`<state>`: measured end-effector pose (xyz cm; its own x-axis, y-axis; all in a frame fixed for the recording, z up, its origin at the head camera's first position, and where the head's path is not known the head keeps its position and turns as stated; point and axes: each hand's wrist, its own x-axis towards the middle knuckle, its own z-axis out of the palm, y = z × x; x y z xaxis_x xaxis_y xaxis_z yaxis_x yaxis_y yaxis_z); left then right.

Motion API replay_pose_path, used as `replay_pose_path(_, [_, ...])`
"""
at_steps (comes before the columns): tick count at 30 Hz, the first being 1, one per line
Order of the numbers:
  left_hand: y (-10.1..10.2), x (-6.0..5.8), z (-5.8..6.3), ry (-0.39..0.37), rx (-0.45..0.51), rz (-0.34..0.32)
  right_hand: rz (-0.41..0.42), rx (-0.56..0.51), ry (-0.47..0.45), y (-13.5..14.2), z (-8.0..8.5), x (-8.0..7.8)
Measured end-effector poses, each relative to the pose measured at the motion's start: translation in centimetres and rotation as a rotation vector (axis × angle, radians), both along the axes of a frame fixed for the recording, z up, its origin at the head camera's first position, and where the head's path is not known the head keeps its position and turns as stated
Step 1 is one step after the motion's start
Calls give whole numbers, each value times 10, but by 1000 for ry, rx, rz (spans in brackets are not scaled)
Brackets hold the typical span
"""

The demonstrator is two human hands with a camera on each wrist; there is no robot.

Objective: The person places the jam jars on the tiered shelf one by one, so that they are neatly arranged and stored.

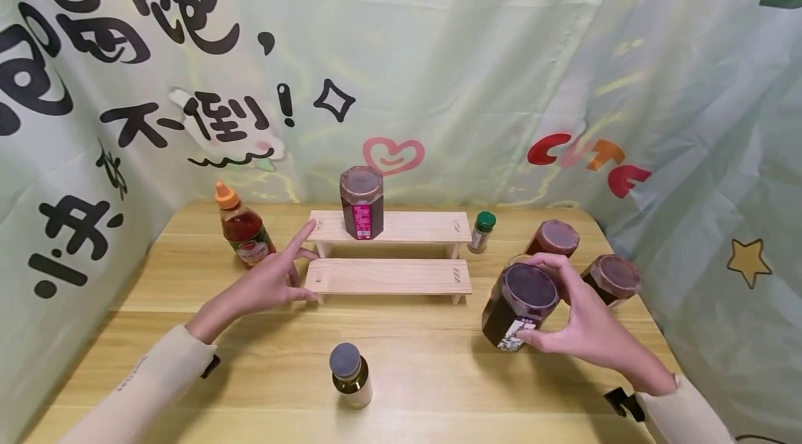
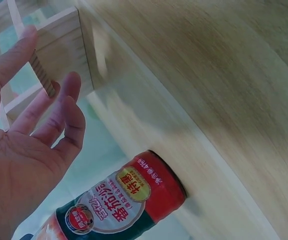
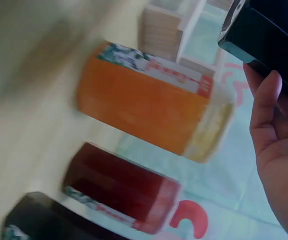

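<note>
In the head view my right hand (image 1: 585, 322) grips a dark, many-sided jar (image 1: 510, 308), thumb on its label side and fingers round the far side. The jar leans slightly and hangs over the right of the table; the right wrist view shows only part of this black jar (image 3: 268, 42). My left hand (image 1: 266, 280) is at the left end of a two-step wooden stand (image 1: 388, 275), fingers spread, index at the upper step and thumb at the lower. A similar dark jar (image 1: 362, 204) with a pink label stands on the upper step.
A sauce bottle (image 1: 247, 232) with an orange cap stands left of the stand. A green-capped shaker (image 1: 482, 232) is at its right. Nearer the front is a grey-capped bottle (image 1: 351, 378). Two jars with reddish-brown lids, one here (image 1: 614, 277), and an orange jar (image 3: 144, 102) stand at right.
</note>
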<state>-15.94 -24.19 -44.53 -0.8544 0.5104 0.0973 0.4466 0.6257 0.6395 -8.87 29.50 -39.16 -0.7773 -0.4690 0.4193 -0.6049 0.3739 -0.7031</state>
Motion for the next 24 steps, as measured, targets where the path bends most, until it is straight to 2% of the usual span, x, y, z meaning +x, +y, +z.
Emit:
replay_pose_path(5, [-1,-1,0,10,4,-3,28,-7,21,-6,14,-15])
replay_pose_path(12, [-2,1,-2,-24,9,0,21,8,32,-16,29,-30])
replay_pose_path(19, [-2,3,-3,-28,0,4,69,-33,-30,-28,44,-47])
replay_pose_path(24, [-1,1,-1,-22,-2,5,32,-14,-33,-37,54,-61])
